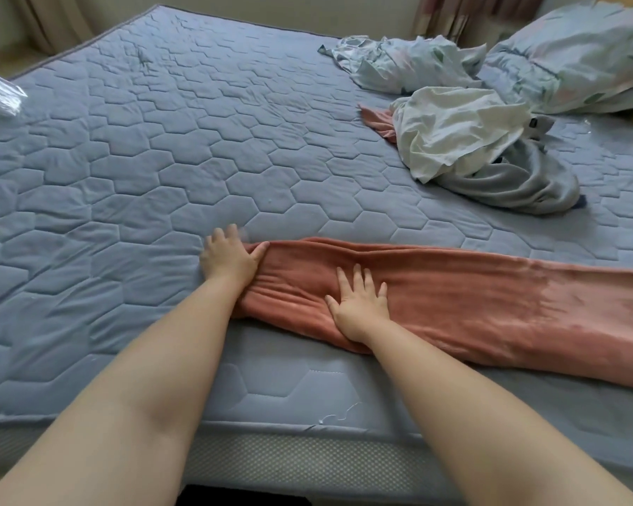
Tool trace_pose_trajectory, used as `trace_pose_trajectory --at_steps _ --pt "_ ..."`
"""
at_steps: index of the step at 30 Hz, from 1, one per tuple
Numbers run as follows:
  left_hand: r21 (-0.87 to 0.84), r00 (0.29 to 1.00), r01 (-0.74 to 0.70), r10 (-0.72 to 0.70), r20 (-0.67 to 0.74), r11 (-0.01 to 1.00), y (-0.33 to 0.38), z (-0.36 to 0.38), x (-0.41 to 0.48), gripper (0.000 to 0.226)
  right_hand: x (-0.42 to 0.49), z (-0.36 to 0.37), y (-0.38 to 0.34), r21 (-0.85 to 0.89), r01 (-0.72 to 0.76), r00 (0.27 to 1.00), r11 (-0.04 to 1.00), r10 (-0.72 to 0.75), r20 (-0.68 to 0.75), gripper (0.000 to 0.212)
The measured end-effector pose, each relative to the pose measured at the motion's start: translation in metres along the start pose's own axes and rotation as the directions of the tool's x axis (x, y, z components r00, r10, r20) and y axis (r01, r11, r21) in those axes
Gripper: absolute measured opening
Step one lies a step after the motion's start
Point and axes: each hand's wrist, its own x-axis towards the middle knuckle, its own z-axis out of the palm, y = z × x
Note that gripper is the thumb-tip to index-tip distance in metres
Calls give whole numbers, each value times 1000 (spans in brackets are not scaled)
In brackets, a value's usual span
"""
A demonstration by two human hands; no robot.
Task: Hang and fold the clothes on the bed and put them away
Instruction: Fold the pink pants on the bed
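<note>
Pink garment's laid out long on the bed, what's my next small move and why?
Probably fold the left end over toward your right hand: the pink garment lies in a long strip, with your left hand at its end and the right hand pressing it flat.

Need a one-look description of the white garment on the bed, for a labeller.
On the blue quilted bed, look right, just short of the pillow. The white garment lies crumpled on top of a grey garment. It is plain, unlike the printed sheet behind it.
</note>
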Motion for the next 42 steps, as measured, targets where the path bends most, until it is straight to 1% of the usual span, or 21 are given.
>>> trace_pose_trajectory --at_steps 2,4,7,9,11,13,16,17,20,22,24,25,26,28,30,34,36,38,39,41,42 --pt "-201 990 116 -98 97 973 1 -7 0 79 2 -2 2 22 1 1000 1000 -1 17 68" --pt "-340 947 240 -143 288 909 -1 -18 -1 74 5 -7 5 69 3 999 998 -6 53 68" --pt "-479 752 508 -98 652 715 -11 -34 -5 59 8 -18 10 173 6 997 985 -18 70 67" --pt "-477 644 595 -28 765 647 -10 -40 -14 51 4 -26 16 289 26 998 957 -44 53 67" --pt "-526 648 590 30 761 613 -1 -45 -23 46 -6 -36 28 539 42 997 841 -67 27 62" --pt "-603 680 576 86 728 551 19 -52 -29 39 -17 -47 45 808 2 1000 589 0 -3 48" --pt "-657 719 504 150 679 561 70 -59 -40 38 -28 -63 81 974 -111 978 196 194 73 31" --pt "-660 732 465 164 662 591 93 -61 -44 42 -32 -69 94 981 -135 966 140 241 98 29" --pt "-707 765 335 259 590 622 173 -60 -71 34 -50 -86 139 980 -163 921 113 374 110 18" --pt "-741 716 307 368 593 598 221 -55 -99 22 -65 -94 170 982 -179 889 53 436 139 15" --pt "-749 641 277 465 611 602 249 -44 -127 19 -77 -97 199 984 -167 875 -61 452 176 24" --pt "-742 642 182 494 586 645 254 -35 -136 21 -81 -95 212 979 -165 874 -121 441 202 31" --pt "-692 673 -8 516 531 722 256 -21 -139 23 -83 -91 224 969 -173 876 -175 422 233 40" --pt "-438 743 -367 542 393 821 248 6 -138 31 -87 -82 238 947 -198 884 -252 371 284 59" --pt "-311 741 -480 569 357 820 236 28 -137 38 -86 -74 240 946 -242 889 -215 343 305 72" --pt "-110 613 -698 669 419 708 219 61 -153 58 -74 -81 216 965 -262 908 -21 333 254 75" --pt "-78 594 -736 696 403 672 213 66 -160 67 -57 -77 215 960 -279 908 30 335 253 93" --pt "-124 594 -740 729 341 661 205 65 -159 67 -41 -72 217 957 -272 887 98 411 210 71" --pt "-207 616 -708 734 285 675 203 61 -158 60 -40 -74 215 949 -285 876 135 439 200 51" --pt "-442 769 -503 618 162 742 203 47 -154 44 -53 -90 203 957 -239 906 166 393 158 12" --pt "-490 841 -430 533 88 759 206 41 -150 43 -56 -97 202 970 -200 938 137 312 150 6"
